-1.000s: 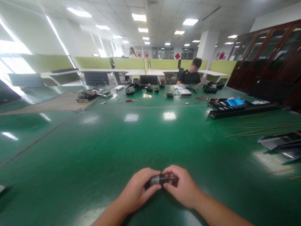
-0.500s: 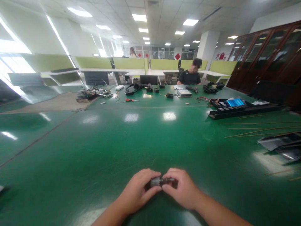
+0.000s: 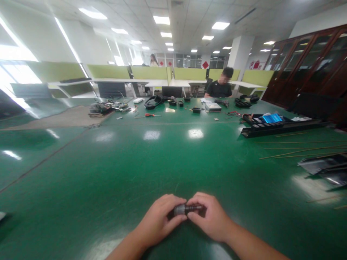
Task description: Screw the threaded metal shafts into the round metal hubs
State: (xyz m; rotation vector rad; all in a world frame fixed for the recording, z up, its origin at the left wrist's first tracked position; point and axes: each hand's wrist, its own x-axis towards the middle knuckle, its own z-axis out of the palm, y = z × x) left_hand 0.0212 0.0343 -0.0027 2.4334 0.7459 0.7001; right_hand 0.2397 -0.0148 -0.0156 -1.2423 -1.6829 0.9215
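Observation:
A dark metal stepped shaft part (image 3: 180, 209), with a thick grey barrel on the left and a thin ridged stem on the right, lies sideways between my hands. My left hand (image 3: 158, 218) is closed round the barrel end, thumb below and fingers above. Around the thin stem curls my right hand (image 3: 210, 218), its thumb and fingers at the part's middle. The stem's tip shows against my right palm. The barrel's left end is partly hidden in my left hand. Both hands are low over the green table (image 3: 151, 162), near its front.
An orange screwdriver (image 3: 149, 115) lies farther back, near black boxes (image 3: 196, 110) and a heap of electronic parts (image 3: 103, 107). To the right are a long black channel (image 3: 271, 130), thin rods (image 3: 295, 148) and metal pieces (image 3: 325, 164). A person (image 3: 220, 86) sits across the table.

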